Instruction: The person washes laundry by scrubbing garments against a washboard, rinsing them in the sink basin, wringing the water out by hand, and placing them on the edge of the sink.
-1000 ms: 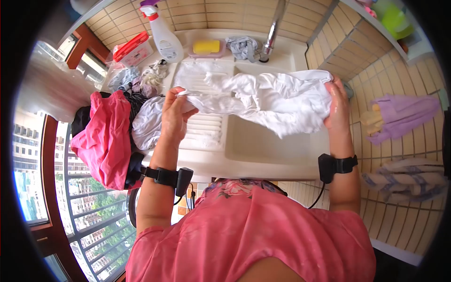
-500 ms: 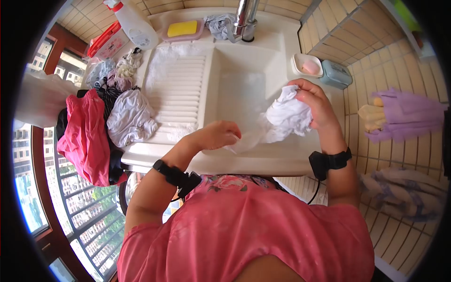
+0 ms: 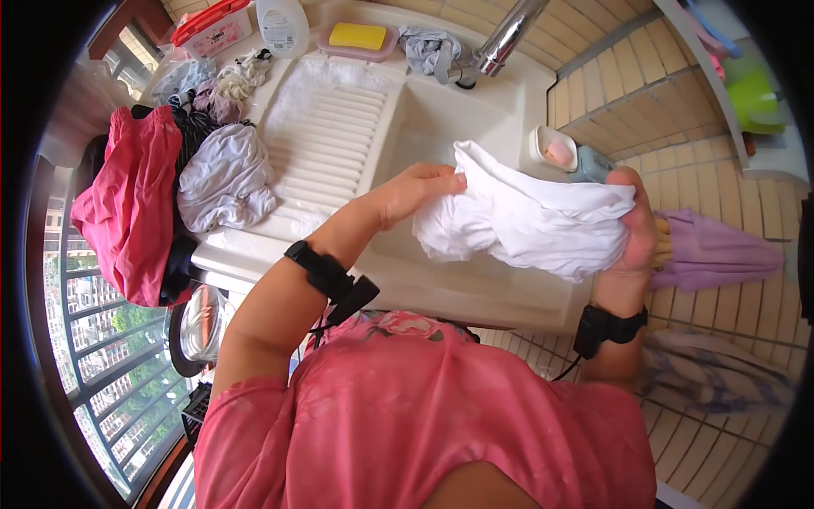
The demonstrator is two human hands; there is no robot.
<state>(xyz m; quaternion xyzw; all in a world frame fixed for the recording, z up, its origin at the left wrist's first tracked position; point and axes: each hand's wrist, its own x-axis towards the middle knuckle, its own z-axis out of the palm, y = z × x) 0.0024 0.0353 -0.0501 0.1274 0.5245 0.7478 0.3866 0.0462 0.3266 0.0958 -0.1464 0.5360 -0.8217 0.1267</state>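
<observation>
A white cloth garment (image 3: 534, 212) is stretched between my two hands above the sink basin (image 3: 441, 119); its exact kind does not show. My left hand (image 3: 417, 191) pinches its left end, close to the washboard side. At the other end, my right hand (image 3: 638, 225) grips the upper right edge, near the tiled wall. The middle of the cloth hangs bunched in folds and covers much of the basin. Left of the basin lies the ribbed washboard (image 3: 326, 144), with suds on its upper part.
White (image 3: 225, 178) and pink garments (image 3: 136, 208) are piled at the left edge. Behind stand a yellow soap bar (image 3: 356, 36), a grey cloth (image 3: 426, 49) and the faucet (image 3: 509, 42). A soap dish (image 3: 543, 144) sits right; gloves (image 3: 712, 246) hang on the wall.
The white garment, bunched in my right hand before, is now lifted and spread out. My left hand has taken hold of its left end, and my right hand has moved rightward. The view has tilted.
</observation>
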